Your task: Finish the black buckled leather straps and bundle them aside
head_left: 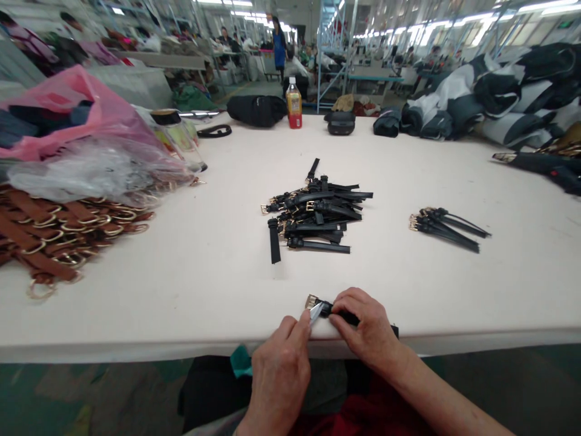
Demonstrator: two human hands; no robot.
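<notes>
At the near edge of the white table (pixel 181 290), my right hand (pixel 363 330) presses down on a short black strap with a gold buckle (pixel 323 306). My left hand (pixel 279 369) pinches a small metal blade or snip (pixel 316 313) whose tip touches the strap just beside the buckle. A loose pile of black buckled straps (pixel 315 212) lies at the middle of the table. A smaller, neater bundle of black straps (pixel 442 227) lies to the right.
Brown straps with gold rings (pixel 59 236) heap at the left under pink and clear plastic bags (pixel 86 139). A drink bottle (pixel 294 103), black bags (pixel 256 110) and rolled dark garments (pixel 499 97) line the far edge. Other people work at tables in the background.
</notes>
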